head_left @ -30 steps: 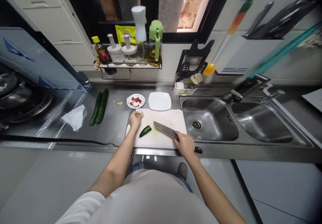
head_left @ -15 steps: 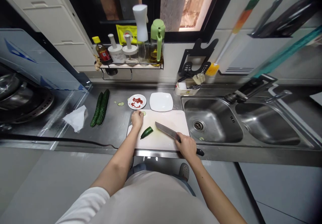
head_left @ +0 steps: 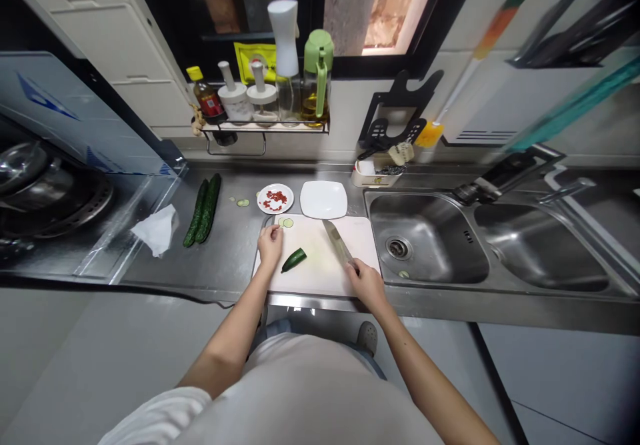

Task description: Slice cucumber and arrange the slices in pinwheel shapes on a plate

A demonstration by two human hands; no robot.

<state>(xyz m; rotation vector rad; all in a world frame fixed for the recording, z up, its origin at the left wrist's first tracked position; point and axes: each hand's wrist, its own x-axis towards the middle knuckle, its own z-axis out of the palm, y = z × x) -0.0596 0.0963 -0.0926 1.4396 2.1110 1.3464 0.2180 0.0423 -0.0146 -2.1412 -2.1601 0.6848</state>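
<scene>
My right hand (head_left: pixel 367 283) grips the handle of a knife (head_left: pixel 338 241), its blade angled up and left over the white cutting board (head_left: pixel 350 258). My left hand (head_left: pixel 271 243) is at the board's left edge with its fingers curled together; what they hold, if anything, is too small to make out. A cut piece of cucumber (head_left: pixel 294 259) lies on the board between my hands. Thin cucumber slices (head_left: pixel 288 223) rest near the board's upper left corner, just above my left hand.
Behind the board stand a plate with chopped red bits (head_left: pixel 275 209) and a white square plate (head_left: pixel 323 199). Two whole cucumbers (head_left: pixel 207 209) and a white cloth (head_left: pixel 157 230) lie left. A double sink (head_left: pixel 427 241) is right; a condiment rack (head_left: pixel 295 128) hangs behind.
The knife has turned so its blade points further up, toward the square plate. My left hand has drawn back slightly from the slices, which show more fully.
</scene>
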